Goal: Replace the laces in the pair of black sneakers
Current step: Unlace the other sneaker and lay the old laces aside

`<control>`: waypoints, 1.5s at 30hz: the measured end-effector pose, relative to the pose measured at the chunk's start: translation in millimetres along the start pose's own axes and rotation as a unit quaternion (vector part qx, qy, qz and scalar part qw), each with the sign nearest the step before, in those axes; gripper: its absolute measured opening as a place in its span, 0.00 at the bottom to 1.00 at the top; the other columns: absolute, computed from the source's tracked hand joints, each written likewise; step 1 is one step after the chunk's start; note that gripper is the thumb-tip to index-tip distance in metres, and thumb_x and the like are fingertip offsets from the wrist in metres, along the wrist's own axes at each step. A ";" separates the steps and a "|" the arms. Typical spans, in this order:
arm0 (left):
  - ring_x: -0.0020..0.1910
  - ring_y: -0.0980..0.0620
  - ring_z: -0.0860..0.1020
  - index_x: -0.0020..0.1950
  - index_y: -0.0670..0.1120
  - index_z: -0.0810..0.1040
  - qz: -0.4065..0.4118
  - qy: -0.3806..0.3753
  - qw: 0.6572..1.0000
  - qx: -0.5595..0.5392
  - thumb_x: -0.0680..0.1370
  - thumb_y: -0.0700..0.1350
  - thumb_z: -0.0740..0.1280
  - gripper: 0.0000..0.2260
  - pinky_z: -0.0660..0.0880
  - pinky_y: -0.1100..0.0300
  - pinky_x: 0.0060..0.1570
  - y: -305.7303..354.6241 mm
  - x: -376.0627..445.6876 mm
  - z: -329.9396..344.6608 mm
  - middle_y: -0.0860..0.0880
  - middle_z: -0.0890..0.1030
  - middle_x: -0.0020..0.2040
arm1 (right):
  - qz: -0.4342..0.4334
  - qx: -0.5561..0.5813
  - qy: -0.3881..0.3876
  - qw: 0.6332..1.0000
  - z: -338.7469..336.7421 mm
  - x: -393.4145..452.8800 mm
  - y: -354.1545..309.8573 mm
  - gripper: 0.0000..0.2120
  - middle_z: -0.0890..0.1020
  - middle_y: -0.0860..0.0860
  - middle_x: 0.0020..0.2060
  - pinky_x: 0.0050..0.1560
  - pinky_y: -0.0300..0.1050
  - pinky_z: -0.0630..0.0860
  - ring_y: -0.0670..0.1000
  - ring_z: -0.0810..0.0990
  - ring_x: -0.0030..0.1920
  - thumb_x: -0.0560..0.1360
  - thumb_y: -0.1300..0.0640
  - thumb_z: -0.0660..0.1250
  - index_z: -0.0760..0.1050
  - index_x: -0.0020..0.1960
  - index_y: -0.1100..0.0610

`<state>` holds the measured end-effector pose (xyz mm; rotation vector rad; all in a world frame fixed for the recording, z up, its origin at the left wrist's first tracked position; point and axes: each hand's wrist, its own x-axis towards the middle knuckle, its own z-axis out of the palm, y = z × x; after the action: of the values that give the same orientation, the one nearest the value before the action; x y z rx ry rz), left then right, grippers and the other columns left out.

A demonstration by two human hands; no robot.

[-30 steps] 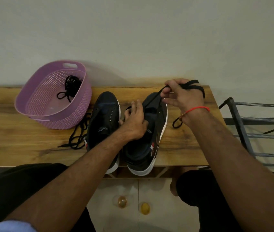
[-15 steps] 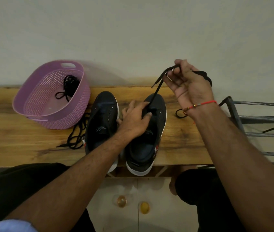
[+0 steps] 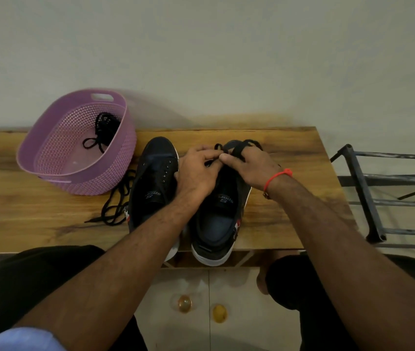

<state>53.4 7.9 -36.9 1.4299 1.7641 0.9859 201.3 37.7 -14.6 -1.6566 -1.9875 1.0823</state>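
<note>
The black sneakers are standing side by side on the wooden bench (image 3: 277, 153), toes toward the wall: the left sneaker (image 3: 154, 178) with bare eyelets, the right sneaker (image 3: 220, 214) under both hands. The purple basket (image 3: 49, 158) is sitting on the bench just to the left of the left sneaker, and a bundled black lace (image 3: 102, 130) is lying inside it against its far wall. A loose lace (image 3: 115, 203) is trailing on the bench between the basket and the left sneaker. The left hand (image 3: 197, 171) and the right hand (image 3: 248, 168) are meeting over the toe end of the right sneaker, fingertips touching, both pinching a black lace (image 3: 237, 148) that is looping over the right hand's fingers. A red thread bracelet (image 3: 276, 177) is circling the right wrist.
</note>
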 end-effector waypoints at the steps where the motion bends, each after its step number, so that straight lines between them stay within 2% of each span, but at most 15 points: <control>1: 0.67 0.50 0.74 0.57 0.57 0.85 -0.005 0.003 1.000 -0.016 0.78 0.51 0.72 0.08 0.72 0.41 0.67 -1.9 0.9 -0.6 0.56 0.76 0.63 | 0.000 0.005 -0.005 1.000 2.9 1.6 3.0 0.17 0.83 0.50 0.52 0.58 0.47 0.77 0.49 0.79 0.55 0.79 0.41 0.64 0.81 0.59 0.51; 4: 0.64 0.52 0.76 0.50 0.63 0.83 -0.011 0.005 0.996 -0.094 0.77 0.48 0.74 0.08 0.75 0.46 0.65 -3.1 0.9 -4.5 0.58 0.75 0.62 | 0.004 0.093 -0.014 0.996 5.4 4.2 9.6 0.19 0.84 0.48 0.53 0.60 0.52 0.79 0.49 0.81 0.56 0.73 0.36 0.68 0.81 0.57 0.47; 6: 0.64 0.53 0.77 0.45 0.67 0.82 -0.004 -0.001 0.994 -0.107 0.76 0.47 0.75 0.12 0.76 0.47 0.65 -1.5 -0.9 -5.8 0.61 0.74 0.62 | 0.003 0.145 -0.032 0.989 5.4 2.6 10.1 0.12 0.84 0.48 0.53 0.60 0.52 0.79 0.49 0.82 0.56 0.76 0.44 0.70 0.81 0.57 0.47; 9: 0.66 0.51 0.74 0.44 0.74 0.80 0.019 -0.015 0.996 -0.082 0.75 0.52 0.74 0.13 0.73 0.44 0.67 -3.0 -3.7 -5.9 0.68 0.72 0.62 | -0.026 0.093 -0.040 0.995 6.6 3.2 9.9 0.10 0.84 0.49 0.54 0.62 0.55 0.77 0.51 0.81 0.58 0.75 0.49 0.71 0.80 0.56 0.44; 11: 0.66 0.53 0.74 0.51 0.65 0.84 0.011 -0.029 0.992 -0.121 0.77 0.48 0.73 0.10 0.74 0.50 0.67 -3.6 -3.6 -6.4 0.62 0.72 0.66 | -0.021 0.059 -0.027 0.998 8.0 3.8 8.3 0.10 0.84 0.49 0.53 0.62 0.55 0.77 0.52 0.81 0.57 0.74 0.51 0.73 0.81 0.55 0.44; 14: 0.68 0.53 0.74 0.59 0.47 0.85 -0.031 -0.097 0.970 -0.222 0.80 0.35 0.68 0.12 0.72 0.54 0.70 0.3 -4.6 -7.2 0.56 0.75 0.70 | 0.001 0.035 0.039 0.999 6.4 1.3 4.9 0.15 0.84 0.51 0.52 0.59 0.45 0.76 0.51 0.81 0.55 0.74 0.53 0.75 0.81 0.60 0.51; 19: 0.69 0.55 0.73 0.60 0.53 0.85 -0.014 -0.117 0.961 -0.251 0.81 0.36 0.65 0.16 0.71 0.50 0.71 4.5 -8.5 -8.1 0.59 0.77 0.68 | 0.005 0.053 0.061 0.997 6.2 -5.0 2.4 0.12 0.82 0.48 0.50 0.51 0.38 0.70 0.47 0.78 0.52 0.76 0.53 0.73 0.81 0.59 0.51; 23: 0.77 0.53 0.61 0.67 0.60 0.80 0.036 -0.137 0.977 -0.157 0.80 0.47 0.68 0.16 0.64 0.43 0.76 -2.6 -5.6 -6.2 0.61 0.63 0.78 | -0.012 0.066 0.063 0.996 3.6 -5.5 0.8 0.13 0.83 0.48 0.54 0.54 0.38 0.74 0.47 0.79 0.56 0.78 0.57 0.70 0.80 0.61 0.49; 27: 0.80 0.53 0.50 0.66 0.67 0.78 0.066 -0.151 0.980 -0.112 0.76 0.58 0.65 0.18 0.52 0.39 0.78 2.5 -1.6 -10.7 0.67 0.54 0.79 | -0.058 0.079 0.039 0.994 5.6 -8.0 -1.7 0.12 0.82 0.49 0.52 0.57 0.48 0.79 0.49 0.81 0.53 0.78 0.61 0.69 0.78 0.59 0.50; 31: 0.80 0.52 0.52 0.64 0.67 0.80 0.086 -0.158 0.977 -0.116 0.80 0.51 0.63 0.16 0.51 0.40 0.79 7.5 -2.9 -14.4 0.62 0.56 0.80 | -0.037 0.085 0.054 0.994 6.4 -7.0 -3.7 0.11 0.83 0.50 0.53 0.57 0.45 0.77 0.50 0.80 0.55 0.77 0.60 0.70 0.80 0.59 0.52; 34: 0.76 0.55 0.65 0.63 0.54 0.83 0.067 -0.112 0.975 -0.178 0.82 0.38 0.64 0.15 0.65 0.53 0.75 9.7 -6.0 -16.3 0.55 0.69 0.76 | -0.017 0.112 0.074 0.991 2.7 -7.5 -5.1 0.11 0.82 0.47 0.51 0.50 0.35 0.73 0.46 0.79 0.54 0.76 0.55 0.72 0.82 0.59 0.52; 37: 0.70 0.51 0.72 0.69 0.48 0.72 0.033 -0.120 0.985 -0.121 0.79 0.41 0.70 0.19 0.75 0.53 0.67 5.5 -12.8 -15.5 0.49 0.73 0.71 | -0.012 0.052 0.082 0.995 0.9 -6.2 -4.8 0.11 0.81 0.47 0.49 0.52 0.36 0.70 0.45 0.76 0.52 0.77 0.54 0.71 0.82 0.59 0.52; 39: 0.69 0.49 0.72 0.73 0.49 0.62 -0.009 -0.141 0.988 -0.062 0.77 0.45 0.72 0.29 0.75 0.49 0.66 1.7 -17.0 -12.9 0.48 0.71 0.71 | -0.004 0.064 0.088 0.994 1.3 -3.7 -4.0 0.10 0.83 0.46 0.48 0.53 0.38 0.72 0.46 0.79 0.52 0.77 0.55 0.71 0.83 0.58 0.52; 42: 0.73 0.48 0.68 0.78 0.49 0.55 -0.007 -0.153 0.988 -0.004 0.79 0.39 0.68 0.32 0.71 0.47 0.70 4.0 -19.0 -9.9 0.47 0.66 0.76 | 0.022 0.124 0.111 0.986 0.7 0.8 -1.1 0.10 0.85 0.50 0.49 0.57 0.46 0.79 0.50 0.82 0.53 0.76 0.55 0.73 0.84 0.57 0.54; 45: 0.77 0.48 0.64 0.82 0.49 0.49 -0.027 -0.148 0.989 0.001 0.82 0.38 0.62 0.33 0.65 0.45 0.75 9.5 -20.2 -10.3 0.48 0.59 0.81 | 0.055 0.223 0.143 0.963 -5.0 -0.3 -3.7 0.07 0.85 0.51 0.48 0.42 0.45 0.83 0.52 0.85 0.48 0.78 0.56 0.70 0.83 0.55 0.54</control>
<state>53.1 -12.3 -22.9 1.4398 1.5750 0.7031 202.2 38.9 -8.6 -1.5796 -1.3653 1.1494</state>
